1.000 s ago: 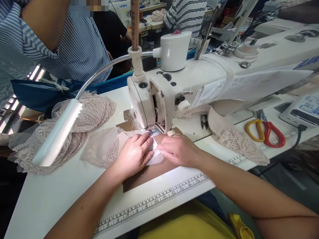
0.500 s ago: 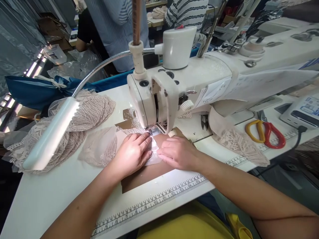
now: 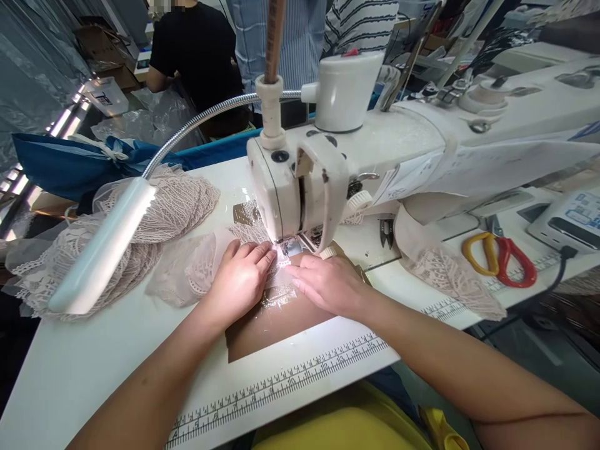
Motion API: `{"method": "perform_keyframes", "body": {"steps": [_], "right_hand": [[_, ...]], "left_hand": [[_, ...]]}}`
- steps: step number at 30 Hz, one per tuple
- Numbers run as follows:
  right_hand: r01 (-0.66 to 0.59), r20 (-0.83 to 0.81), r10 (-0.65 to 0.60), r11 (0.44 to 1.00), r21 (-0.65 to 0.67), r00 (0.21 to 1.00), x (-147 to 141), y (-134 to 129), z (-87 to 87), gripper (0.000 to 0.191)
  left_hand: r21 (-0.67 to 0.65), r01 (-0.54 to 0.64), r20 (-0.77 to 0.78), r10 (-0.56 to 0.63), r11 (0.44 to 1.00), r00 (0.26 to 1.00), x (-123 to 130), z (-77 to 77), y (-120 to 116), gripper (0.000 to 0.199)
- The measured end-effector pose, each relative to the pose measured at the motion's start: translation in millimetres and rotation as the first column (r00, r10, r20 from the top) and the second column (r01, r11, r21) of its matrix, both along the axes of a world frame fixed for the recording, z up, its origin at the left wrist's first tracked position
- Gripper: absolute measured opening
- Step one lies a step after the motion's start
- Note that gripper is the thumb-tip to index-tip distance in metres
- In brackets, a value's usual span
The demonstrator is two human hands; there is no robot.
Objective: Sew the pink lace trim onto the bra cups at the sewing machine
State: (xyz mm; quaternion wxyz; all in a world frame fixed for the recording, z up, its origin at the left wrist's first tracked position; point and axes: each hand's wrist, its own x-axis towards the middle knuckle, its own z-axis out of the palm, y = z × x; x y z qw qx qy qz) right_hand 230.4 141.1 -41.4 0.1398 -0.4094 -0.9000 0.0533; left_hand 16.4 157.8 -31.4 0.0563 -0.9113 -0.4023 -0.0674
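A pale pink piece of lace and mesh fabric (image 3: 197, 269) lies under the needle end of a white sewing machine (image 3: 276, 194), near the metal presser foot (image 3: 292, 247). My left hand (image 3: 241, 272) rests flat on it, left of the foot, fingers stretched forward. On the right, my right hand (image 3: 328, 284) has curled fingers and thumb closed at the fabric's near edge; the fingertips are partly hidden. Beneath both hands is a brown sheet (image 3: 276, 334) with shiny clear tape on it.
Lace pieces are stacked (image 3: 173, 203) at left below a lamp (image 3: 103, 247). At right lie another lace piece (image 3: 450, 278), small snips (image 3: 386, 233) and scissors with red and yellow handles (image 3: 515, 262). A ruler strip (image 3: 281, 390) runs along the front edge. Other people are behind.
The fabric between my hands has moved away from me toward the foot, baring more of the taped brown sheet. My left hand has shifted slightly left. A person in blue stripes behind has moved right.
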Motion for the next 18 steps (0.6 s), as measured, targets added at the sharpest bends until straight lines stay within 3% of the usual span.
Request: {"method": "perform_keyframes", "body": {"steps": [12, 18], "right_hand": [[0.024, -0.033, -0.026, 0.998, -0.060, 0.999, -0.5, 1.9, -0.2, 0.026], [0.017, -0.112, -0.030, 0.993, -0.117, 0.993, 5.4, 1.9, 4.2, 0.027]], "left_hand": [[0.025, -0.120, 0.122, 0.116, 0.993, 0.986, -9.3, -13.0, 2.3, 0.031], [0.023, -0.139, 0.178, 0.132, 0.990, 0.975, -15.9, -19.7, 6.5, 0.043]]}}
